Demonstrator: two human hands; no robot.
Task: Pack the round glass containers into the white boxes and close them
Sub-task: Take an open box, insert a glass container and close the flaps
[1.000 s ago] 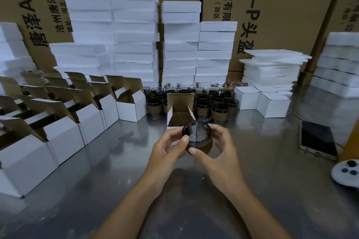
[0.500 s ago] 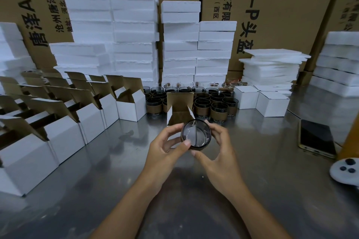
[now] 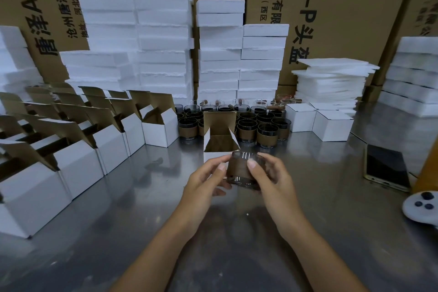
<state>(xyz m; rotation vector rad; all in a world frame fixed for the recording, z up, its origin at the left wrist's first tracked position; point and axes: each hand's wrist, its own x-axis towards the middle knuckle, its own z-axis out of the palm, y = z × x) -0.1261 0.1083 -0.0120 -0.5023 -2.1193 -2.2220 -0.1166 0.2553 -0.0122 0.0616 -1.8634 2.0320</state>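
Observation:
A round glass container (image 3: 239, 170) with a brown paper band is held between both hands above the steel table. My left hand (image 3: 203, 182) holds its left side with thumb and fingers. My right hand (image 3: 272, 180) grips its right side, thumb on the band. The glass's mouth faces away from me, just in front of an open white box (image 3: 219, 143) whose brown-lined lid stands up. Several more banded glass containers (image 3: 265, 135) stand behind that box.
Rows of open white boxes (image 3: 78, 161) line the left. Two closed white boxes (image 3: 331, 125) sit at the right rear. White foam stacks (image 3: 161, 31) and cardboard cartons fill the back. A phone (image 3: 386, 166) and a white controller (image 3: 422, 206) lie at the right.
The glass has been turned in my hands: its open mouth faced me before, and now its banded side shows. It has moved slightly forward toward the open box.

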